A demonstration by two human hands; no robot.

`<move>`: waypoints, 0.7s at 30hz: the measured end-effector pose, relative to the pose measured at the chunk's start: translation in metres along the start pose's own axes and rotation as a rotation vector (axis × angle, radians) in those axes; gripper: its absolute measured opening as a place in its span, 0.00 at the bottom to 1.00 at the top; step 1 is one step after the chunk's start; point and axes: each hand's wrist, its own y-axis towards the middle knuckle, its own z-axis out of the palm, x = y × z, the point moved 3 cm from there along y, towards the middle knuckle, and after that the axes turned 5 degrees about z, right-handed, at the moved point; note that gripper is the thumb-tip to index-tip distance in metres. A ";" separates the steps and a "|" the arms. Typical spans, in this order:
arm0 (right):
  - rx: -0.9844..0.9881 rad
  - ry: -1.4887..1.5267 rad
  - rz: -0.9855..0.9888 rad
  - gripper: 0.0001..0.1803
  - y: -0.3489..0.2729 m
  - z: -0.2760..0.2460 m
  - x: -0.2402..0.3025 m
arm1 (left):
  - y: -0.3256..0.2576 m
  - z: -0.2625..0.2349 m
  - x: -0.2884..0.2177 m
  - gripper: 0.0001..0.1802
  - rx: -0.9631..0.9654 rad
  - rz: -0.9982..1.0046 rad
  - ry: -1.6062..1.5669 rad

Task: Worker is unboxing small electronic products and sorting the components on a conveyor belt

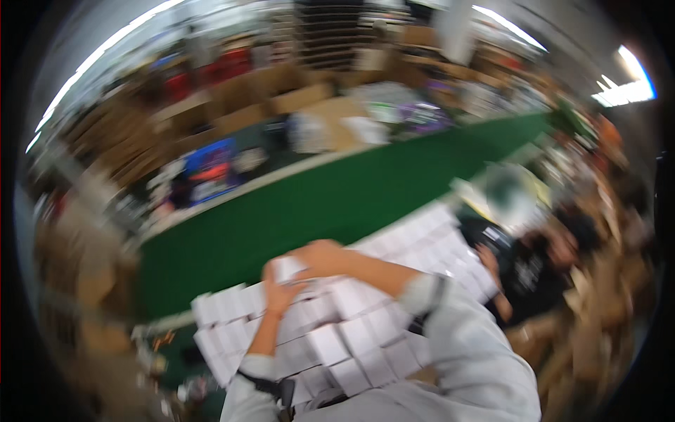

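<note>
A small white box (288,269) is held between my two hands at the far edge of a large block of white boxes (365,335). My left hand (279,294) grips its near left side, thumb and fingers around it. My right hand (320,258) reaches across from the right and closes on its far right side; blur partly hides those fingers. Beneath my wrists the white boxes stand packed in rows, a few raised above the others. Just beyond my hands runs a green conveyor belt (309,200).
On the right, a co-worker in dark clothes (538,278) has a hand beside the boxes. Across the belt are open cardboard boxes (239,98), a blue tray (212,165) and purple packages (424,114). Flattened cardboard (116,133) is stacked at the left.
</note>
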 end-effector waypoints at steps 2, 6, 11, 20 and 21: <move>-0.046 0.180 0.041 0.39 -0.015 -0.026 0.000 | 0.018 -0.008 -0.026 0.52 0.037 0.277 0.037; -0.370 0.314 0.080 0.27 -0.018 -0.014 -0.021 | 0.035 -0.024 -0.088 0.63 0.170 0.227 0.046; -0.314 0.802 0.321 0.20 0.000 0.021 -0.043 | -0.006 0.008 -0.082 0.59 -0.043 0.023 0.401; 0.011 0.365 0.170 0.48 -0.003 0.004 0.012 | -0.039 0.036 -0.021 0.71 -0.241 -0.053 0.167; -0.066 0.429 0.253 0.49 -0.007 0.006 0.003 | -0.041 0.044 -0.024 0.70 -0.249 0.103 0.299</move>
